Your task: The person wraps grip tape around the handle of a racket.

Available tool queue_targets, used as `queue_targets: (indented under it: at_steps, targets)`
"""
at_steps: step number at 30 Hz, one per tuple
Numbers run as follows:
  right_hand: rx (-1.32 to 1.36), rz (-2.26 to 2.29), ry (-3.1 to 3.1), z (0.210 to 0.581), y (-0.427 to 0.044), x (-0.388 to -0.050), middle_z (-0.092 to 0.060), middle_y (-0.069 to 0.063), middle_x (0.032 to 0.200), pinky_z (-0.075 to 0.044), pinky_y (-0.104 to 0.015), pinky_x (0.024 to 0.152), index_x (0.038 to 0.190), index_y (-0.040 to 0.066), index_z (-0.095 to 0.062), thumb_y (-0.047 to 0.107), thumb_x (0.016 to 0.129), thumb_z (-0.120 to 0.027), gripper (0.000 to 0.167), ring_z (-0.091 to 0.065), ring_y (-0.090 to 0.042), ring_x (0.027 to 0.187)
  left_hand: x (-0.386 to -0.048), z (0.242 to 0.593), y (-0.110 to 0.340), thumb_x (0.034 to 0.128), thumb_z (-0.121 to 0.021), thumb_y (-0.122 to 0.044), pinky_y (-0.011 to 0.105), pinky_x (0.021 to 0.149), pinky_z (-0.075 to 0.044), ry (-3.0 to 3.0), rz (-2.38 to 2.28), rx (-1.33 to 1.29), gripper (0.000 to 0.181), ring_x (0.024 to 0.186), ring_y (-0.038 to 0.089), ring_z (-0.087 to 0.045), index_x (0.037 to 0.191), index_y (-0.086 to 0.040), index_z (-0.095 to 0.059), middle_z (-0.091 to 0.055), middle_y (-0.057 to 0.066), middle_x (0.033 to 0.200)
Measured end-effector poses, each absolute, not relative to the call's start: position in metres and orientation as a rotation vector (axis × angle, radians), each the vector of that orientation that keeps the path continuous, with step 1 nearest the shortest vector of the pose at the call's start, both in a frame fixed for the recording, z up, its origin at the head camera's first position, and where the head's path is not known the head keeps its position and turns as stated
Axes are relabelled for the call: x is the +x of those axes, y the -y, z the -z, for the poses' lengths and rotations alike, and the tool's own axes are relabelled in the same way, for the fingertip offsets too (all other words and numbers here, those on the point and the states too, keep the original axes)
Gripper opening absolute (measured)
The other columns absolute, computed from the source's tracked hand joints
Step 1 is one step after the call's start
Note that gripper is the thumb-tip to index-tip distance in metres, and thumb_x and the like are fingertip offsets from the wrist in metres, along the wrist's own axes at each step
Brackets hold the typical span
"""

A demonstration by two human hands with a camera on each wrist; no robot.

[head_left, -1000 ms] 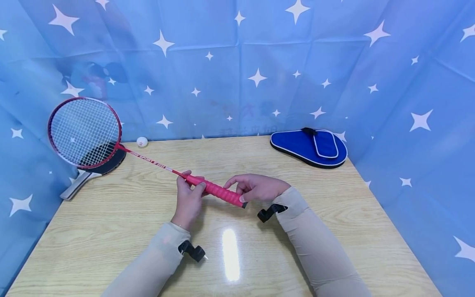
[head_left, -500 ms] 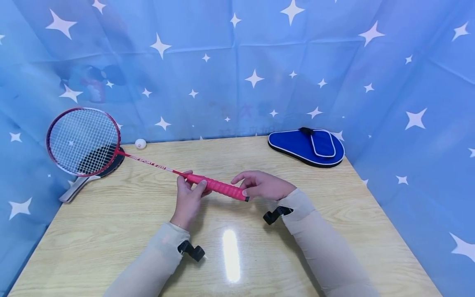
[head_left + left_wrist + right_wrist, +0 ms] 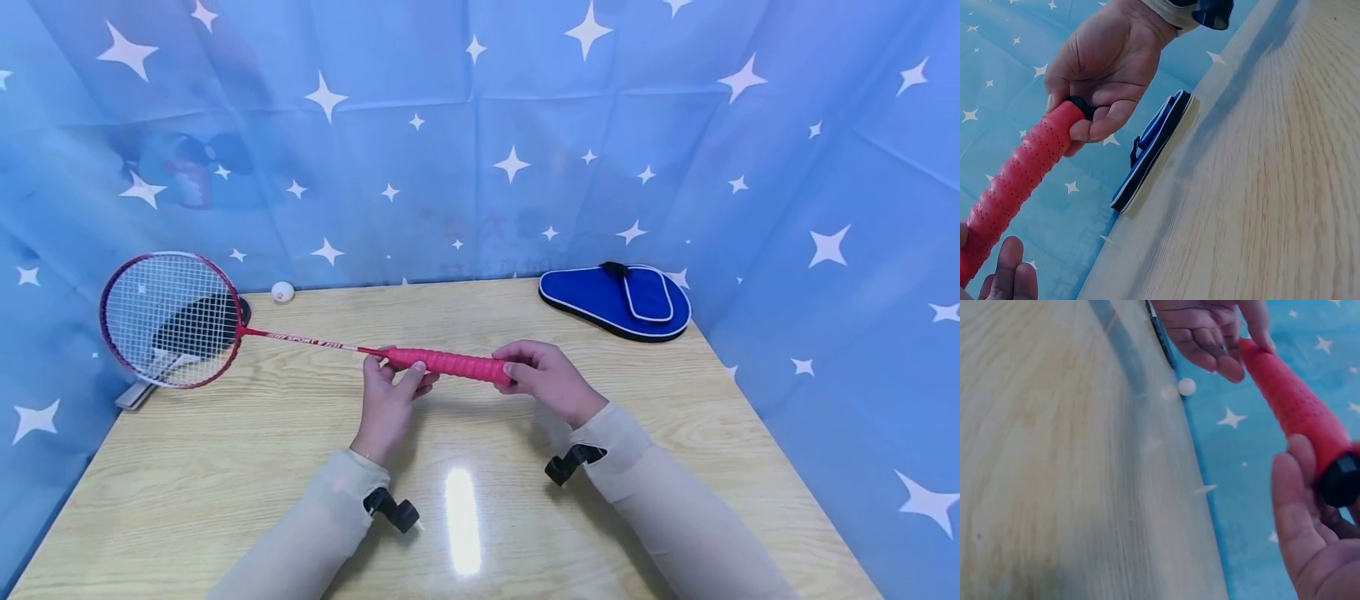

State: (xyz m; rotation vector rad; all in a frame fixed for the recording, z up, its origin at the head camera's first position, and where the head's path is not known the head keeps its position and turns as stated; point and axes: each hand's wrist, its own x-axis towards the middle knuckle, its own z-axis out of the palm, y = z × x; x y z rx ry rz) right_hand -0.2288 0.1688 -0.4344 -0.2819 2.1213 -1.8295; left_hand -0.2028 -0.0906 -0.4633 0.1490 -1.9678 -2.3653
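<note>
A red and white badminton racket (image 3: 307, 340) is held above the table, its strung head at the left and its handle toward the right. My left hand (image 3: 386, 408) holds the upper end of the pink ridged grip (image 3: 457, 364), thumb on top. At the other end, my right hand (image 3: 551, 379) pinches the butt between thumb and fingers. The left wrist view shows that right hand (image 3: 1113, 56) around the black end cap. In the right wrist view, the cap (image 3: 1341, 480) faces the camera, with the left hand (image 3: 1207, 331) farther along the grip.
Behind the racket strings lies a black table tennis bat (image 3: 197, 325) at the table's left edge. A small white ball (image 3: 282, 292) sits at the back edge. A blue paddle case (image 3: 585, 292) lies at the back right. Starred blue cloth (image 3: 450, 150) rises behind the wooden table (image 3: 480, 467).
The racket head has dropped and the handle end has risen, so the racket lies closer to level. My right hand has moved slightly right with the butt; my left hand stays nearly in place.
</note>
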Motion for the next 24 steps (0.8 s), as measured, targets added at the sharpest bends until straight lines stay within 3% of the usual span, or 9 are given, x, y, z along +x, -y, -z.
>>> queue_targets:
  at_steps: [8,15,18,24]
  targets:
    - [-0.116,1.945,-2.101,0.433,-0.176,-0.225,-0.059,-0.023,0.138,-0.064,-0.036,0.088,0.131,-0.004,-0.065,0.007,0.107,-0.052,0.030,-0.073,-0.030,0.099,-0.210,0.466,0.105,0.1084,-0.057,-0.010,0.044,0.100,-0.060,1.901,2.342,0.183,0.060,0.101,0.023,-0.077,0.153,-0.010,-0.017,-0.054,0.016,0.127]
    - [-0.061,1.958,-2.106,0.431,-0.192,-0.219,-0.057,-0.024,0.139,-0.064,-0.033,0.088,0.132,-0.007,-0.062,0.008,0.109,-0.048,0.031,-0.071,-0.030,0.100,-0.215,0.468,0.138,0.1129,-0.048,-0.021,0.036,0.105,-0.056,1.839,2.300,0.344,0.068,0.113,0.023,-0.073,0.162,-0.012,-0.002,-0.045,0.013,0.144]
    - [-0.048,1.990,-2.084,0.431,-0.200,-0.215,-0.055,-0.024,0.139,-0.063,-0.032,0.088,0.132,-0.009,-0.060,0.008,0.109,-0.048,0.031,-0.070,-0.027,0.099,-0.218,0.466,0.152,0.1136,-0.045,-0.021,0.039,0.110,-0.053,1.720,2.310,0.404,0.067,0.119,0.025,-0.070,0.163,-0.010,0.000,-0.041,0.016,0.153]
    - [-0.037,2.045,-2.027,0.432,-0.216,-0.209,-0.055,-0.021,0.134,-0.063,-0.031,0.089,0.132,-0.012,-0.057,0.007,0.109,-0.048,0.031,-0.069,-0.024,0.096,-0.220,0.463,0.190,0.1130,-0.043,-0.038,0.043,0.115,-0.047,1.460,2.304,0.652,0.067,0.127,0.024,-0.066,0.162,-0.015,-0.004,-0.039,0.009,0.164]
